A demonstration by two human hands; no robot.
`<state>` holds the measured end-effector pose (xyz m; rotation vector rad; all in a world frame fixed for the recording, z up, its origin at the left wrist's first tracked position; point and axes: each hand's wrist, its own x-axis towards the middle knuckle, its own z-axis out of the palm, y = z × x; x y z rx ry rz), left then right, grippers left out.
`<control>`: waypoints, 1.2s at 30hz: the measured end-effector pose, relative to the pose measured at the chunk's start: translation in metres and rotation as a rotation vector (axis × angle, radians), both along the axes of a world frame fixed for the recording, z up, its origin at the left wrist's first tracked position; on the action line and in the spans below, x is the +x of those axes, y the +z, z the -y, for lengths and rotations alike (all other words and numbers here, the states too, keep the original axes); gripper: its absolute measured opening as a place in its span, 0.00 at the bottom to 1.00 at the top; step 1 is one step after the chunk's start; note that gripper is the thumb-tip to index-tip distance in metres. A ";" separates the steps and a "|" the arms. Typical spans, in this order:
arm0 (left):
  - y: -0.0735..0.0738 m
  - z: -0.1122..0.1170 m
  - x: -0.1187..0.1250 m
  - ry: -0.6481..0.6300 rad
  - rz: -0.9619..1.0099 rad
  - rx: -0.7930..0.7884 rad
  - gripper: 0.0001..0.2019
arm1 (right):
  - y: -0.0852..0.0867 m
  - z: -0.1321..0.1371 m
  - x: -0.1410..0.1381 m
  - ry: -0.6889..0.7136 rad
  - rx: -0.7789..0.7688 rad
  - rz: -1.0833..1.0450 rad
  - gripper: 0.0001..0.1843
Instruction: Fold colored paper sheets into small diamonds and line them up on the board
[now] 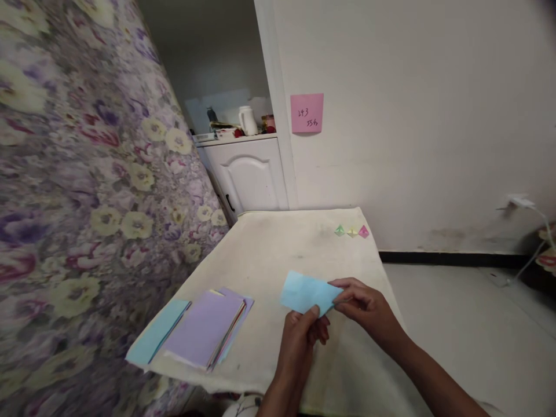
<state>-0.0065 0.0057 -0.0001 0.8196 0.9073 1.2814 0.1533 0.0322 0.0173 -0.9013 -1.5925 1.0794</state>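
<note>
A light blue sheet of paper, a longish rectangle that looks folded, is held above the cream-covered table. My left hand grips its lower edge, with the thumb on top and the fingers curled beneath. At the paper's right end, my right hand pinches the corner between thumb and fingers. Parts of the paper's right end are hidden behind those fingers.
On the table's left lie a stack of purple and other coloured paper and a blue stack. Small folded pieces, green, yellow and pink, sit near the far right corner. A flowered curtain hangs left.
</note>
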 end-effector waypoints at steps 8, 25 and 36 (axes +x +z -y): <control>0.006 0.005 0.003 -0.054 -0.051 0.054 0.21 | -0.004 -0.001 -0.003 -0.065 -0.184 -0.119 0.13; 0.000 0.002 0.006 0.017 -0.103 0.016 0.15 | -0.004 0.006 -0.012 -0.182 -0.202 -0.123 0.16; -0.001 0.000 0.004 0.079 -0.114 -0.019 0.15 | -0.005 0.001 -0.010 -0.152 -0.229 -0.185 0.18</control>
